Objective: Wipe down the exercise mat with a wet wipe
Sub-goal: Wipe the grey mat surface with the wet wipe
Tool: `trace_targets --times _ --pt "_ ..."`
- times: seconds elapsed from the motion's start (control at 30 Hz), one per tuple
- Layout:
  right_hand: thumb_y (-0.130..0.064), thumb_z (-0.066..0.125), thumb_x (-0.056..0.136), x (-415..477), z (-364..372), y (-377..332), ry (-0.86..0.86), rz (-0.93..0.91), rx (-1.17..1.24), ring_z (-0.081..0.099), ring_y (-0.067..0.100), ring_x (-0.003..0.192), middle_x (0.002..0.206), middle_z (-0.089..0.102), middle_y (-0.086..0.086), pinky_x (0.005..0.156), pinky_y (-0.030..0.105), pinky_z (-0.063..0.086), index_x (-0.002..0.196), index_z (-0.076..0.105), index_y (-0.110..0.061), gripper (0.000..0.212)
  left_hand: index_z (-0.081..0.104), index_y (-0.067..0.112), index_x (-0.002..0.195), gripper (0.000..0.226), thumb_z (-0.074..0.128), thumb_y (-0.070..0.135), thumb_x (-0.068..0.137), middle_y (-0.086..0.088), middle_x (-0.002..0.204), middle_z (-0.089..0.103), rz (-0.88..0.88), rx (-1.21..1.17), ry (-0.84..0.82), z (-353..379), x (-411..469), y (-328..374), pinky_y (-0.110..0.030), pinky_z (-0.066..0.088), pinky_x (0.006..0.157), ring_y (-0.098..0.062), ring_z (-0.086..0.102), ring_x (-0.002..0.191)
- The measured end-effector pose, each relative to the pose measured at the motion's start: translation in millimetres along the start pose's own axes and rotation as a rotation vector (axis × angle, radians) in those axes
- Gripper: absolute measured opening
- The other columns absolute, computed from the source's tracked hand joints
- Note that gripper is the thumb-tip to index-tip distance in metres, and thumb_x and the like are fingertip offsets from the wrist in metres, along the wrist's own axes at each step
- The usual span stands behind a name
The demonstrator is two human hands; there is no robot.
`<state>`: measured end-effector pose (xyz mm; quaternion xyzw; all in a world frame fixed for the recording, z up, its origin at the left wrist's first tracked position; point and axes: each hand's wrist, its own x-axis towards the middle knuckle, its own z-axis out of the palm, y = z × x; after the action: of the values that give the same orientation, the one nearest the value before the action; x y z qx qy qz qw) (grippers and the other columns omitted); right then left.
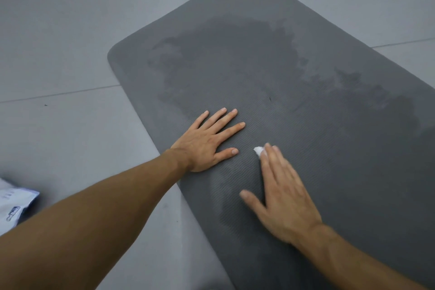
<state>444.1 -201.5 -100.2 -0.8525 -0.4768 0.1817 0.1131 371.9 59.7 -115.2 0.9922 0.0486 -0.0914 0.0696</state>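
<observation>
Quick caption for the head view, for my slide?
Left hand rests flat on the grey exercise mat while the right hand presses a white wet wipe onto it; dark patches beyond.

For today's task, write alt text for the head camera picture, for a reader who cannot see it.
A person's right hand presses a white wipe against a grey exercise mat, while the left hand rests flat on the mat beside it. Darker damp-looking patches spread across the mat, which lies on a grey floor.

Dim even light, blurred right hand (280,193)
</observation>
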Motion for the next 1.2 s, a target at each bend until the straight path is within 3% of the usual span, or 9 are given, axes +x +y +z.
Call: trace_targets --times 0.13,0.27,0.43,0.57,0.73,0.93,1.03,1.2 --pt "-0.08 0.022 0.096 -25 11 -37 -0.107 -0.222 0.048 -0.018 0.013 0.156 0.171 -0.017 0.0 0.124 0.034 0.003 0.164 0.001 -0.01 0.1 -0.006 0.045 0.161 0.067 0.013 0.072 0.103 0.012 0.171 -0.015 0.002 0.019 0.008 1 -1 0 -0.045 -0.005 0.128 -0.009 -0.018 0.156" --pt "-0.076 0.032 0.098 -39 10 -50 -0.098 -0.407 0.014 0.001 0.015 0.159 0.172 0.005 0.006 0.122 0.033 0.014 0.162 0.022 -0.006 0.095 -0.006 0.045 0.161 0.067 0.013 0.072 0.103 0.012 0.171 -0.014 0.008 0.01 -0.001 1 0 -1 -0.045 -0.006 0.128 -0.009 -0.018 0.156" --pt "-0.074 0.024 0.099 -14 -13 -5 0.057 -0.17 0.039 -0.007 0.011 0.158 0.173 -0.001 -0.002 0.128 0.032 0.009 0.164 0.006 -0.012 0.092 -0.004 0.046 0.161 0.067 0.014 0.072 0.103 0.012 0.171 -0.013 0.005 0.011 0.014 2 -1 -2 -0.045 -0.004 0.128 -0.009 -0.017 0.156" --pt "-0.082 0.012 0.093 7 -16 23 0.008 0.01 0.023 -0.021 0.004 0.154 0.171 -0.013 -0.007 0.128 0.032 0.001 0.165 0.002 -0.021 0.095 -0.004 0.046 0.161 0.067 0.014 0.073 0.102 0.012 0.171 -0.012 0.007 0.002 0.015 2 -1 -2 -0.045 -0.004 0.128 -0.009 -0.017 0.156" --pt "-0.087 0.014 0.092 6 2 10 0.016 0.026 -0.065 -0.02 0.02 0.157 0.171 -0.017 0.008 0.127 0.041 0.0 0.163 0.0 -0.037 0.089 -0.004 0.045 0.161 0.067 0.014 0.072 0.103 0.012 0.171 -0.012 0.006 0.006 0.017 2 -2 -2 -0.046 -0.002 0.128 -0.009 -0.017 0.156" --pt "-0.078 0.008 0.098 1 6 9 -0.005 -0.031 -0.169 -0.016 0.017 0.157 0.172 -0.012 0.006 0.129 0.041 0.009 0.164 0.0 -0.013 0.093 -0.005 0.044 0.162 0.068 0.014 0.072 0.103 0.011 0.171 -0.013 0.007 0.017 0.005 2 -1 -2 -0.047 -0.001 0.128 -0.01 -0.017 0.156" --pt "-0.073 0.006 0.1 -4 4 1 -0.035 -0.073 -0.152 -0.021 0.014 0.156 0.171 -0.016 0.003 0.129 0.036 0.001 0.163 -0.006 -0.011 0.09 -0.005 0.044 0.162 0.067 0.013 0.072 0.103 0.011 0.171 -0.013 0.005 0.018 0.007 2 -1 -1 -0.047 -0.001 0.128 -0.01 -0.018 0.156" --pt "-0.066 0.021 0.101 -21 13 -36 -0.155 -0.276 -0.05 -0.017 0.013 0.156 0.172 -0.011 0.002 0.126 0.035 -0.002 0.164 0.001 -0.012 0.085 -0.007 0.045 0.161 0.067 0.012 0.072 0.102 0.012 0.171 -0.015 0.002 0.017 -0.007 1 -1 -1 -0.046 -0.003 0.128 -0.009 -0.018 0.156"
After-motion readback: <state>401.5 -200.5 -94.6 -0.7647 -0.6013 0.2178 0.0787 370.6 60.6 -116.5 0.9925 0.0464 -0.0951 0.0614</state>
